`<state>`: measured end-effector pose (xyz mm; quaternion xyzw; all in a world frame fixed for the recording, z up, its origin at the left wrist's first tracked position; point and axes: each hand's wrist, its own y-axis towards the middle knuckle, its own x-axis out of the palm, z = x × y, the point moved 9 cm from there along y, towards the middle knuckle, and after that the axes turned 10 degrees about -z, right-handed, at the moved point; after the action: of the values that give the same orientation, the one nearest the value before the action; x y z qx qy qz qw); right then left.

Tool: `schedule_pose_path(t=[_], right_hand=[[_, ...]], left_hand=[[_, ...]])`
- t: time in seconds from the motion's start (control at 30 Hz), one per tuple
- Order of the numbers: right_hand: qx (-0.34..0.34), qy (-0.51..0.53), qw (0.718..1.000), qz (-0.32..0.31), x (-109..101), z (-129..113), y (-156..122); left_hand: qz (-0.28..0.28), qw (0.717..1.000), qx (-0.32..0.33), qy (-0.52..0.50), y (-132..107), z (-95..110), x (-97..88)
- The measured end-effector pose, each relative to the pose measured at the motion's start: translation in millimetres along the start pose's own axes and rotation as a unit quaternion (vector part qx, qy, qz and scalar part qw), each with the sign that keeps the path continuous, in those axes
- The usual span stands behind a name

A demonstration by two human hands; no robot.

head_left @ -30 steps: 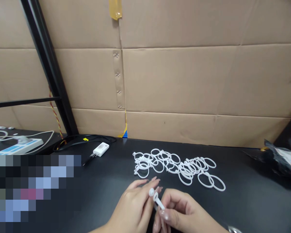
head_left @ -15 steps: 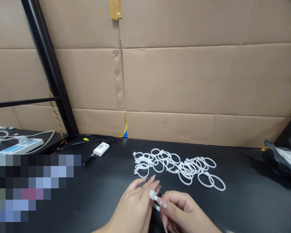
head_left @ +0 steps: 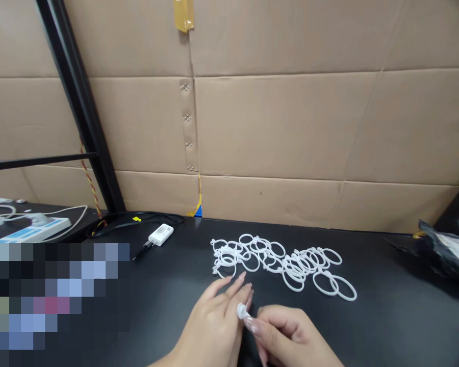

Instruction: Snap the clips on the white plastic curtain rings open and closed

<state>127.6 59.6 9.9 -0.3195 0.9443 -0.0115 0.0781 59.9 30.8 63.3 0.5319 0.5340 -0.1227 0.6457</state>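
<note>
- A person's right hand (head_left: 286,331) pinches a small white plastic piece (head_left: 241,311) between thumb and fingers, the other fingers curled inward, low in the head camera's view.
- The piece shows a rounded end pointing up and to the left, beside the inner edge of the left hand (head_left: 216,318); the rest of it is hidden by the right hand's grip.
- The left hand, back turned up, reaches forward with fingers extended and slightly spread; its palm is out of sight, and whether it has hold of anything cannot be told.
- Just beyond the fingertips, a band of white plastic rings (head_left: 266,255) lies across the black surface (head_left: 386,326), many overlapping, two of them at its right end, nearest the viewer.
- To the left of the rings, a white plug-in adapter (head_left: 161,234) lies near a dark cable (head_left: 168,216) bearing a yellow tag (head_left: 136,219).
- Farther left, a white-and-blue power strip (head_left: 34,232) sits beyond a slanting black post (head_left: 80,107); blocks of colour mask the area below.
- At far right, a crumpled black plastic bag (head_left: 443,255) with a pale label rests before the creased cardboard wall (head_left: 283,122).
</note>
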Motion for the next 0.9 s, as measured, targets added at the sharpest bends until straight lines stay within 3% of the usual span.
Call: schedule_pose_path(t=[0.17,0.4,0.53,0.63,0.9], right_hand=[[0.019,-0.036,0.999,0.006,1.8,-9.4,-3.5],[0.032,0.024,0.999,-0.011,0.1,9.6,-0.8],[-0.006,0.127,0.992,0.018,-8.0,15.5,3.5],[-0.011,0.175,0.984,0.034,-9.6,19.2,5.0],[-0.009,0.239,0.971,0.009,-2.8,23.8,2.6]], left_hand=[[0.034,0.999,0.004,0.004,-1.4,2.1,-4.6],[0.042,0.999,0.005,-0.017,-2.9,2.1,0.1],[0.001,0.993,-0.044,-0.107,1.1,-6.4,5.9],[0.006,0.981,-0.1,-0.166,0.8,-15.7,3.2],[0.018,0.966,-0.124,-0.224,-1.5,-21.9,-1.8]])
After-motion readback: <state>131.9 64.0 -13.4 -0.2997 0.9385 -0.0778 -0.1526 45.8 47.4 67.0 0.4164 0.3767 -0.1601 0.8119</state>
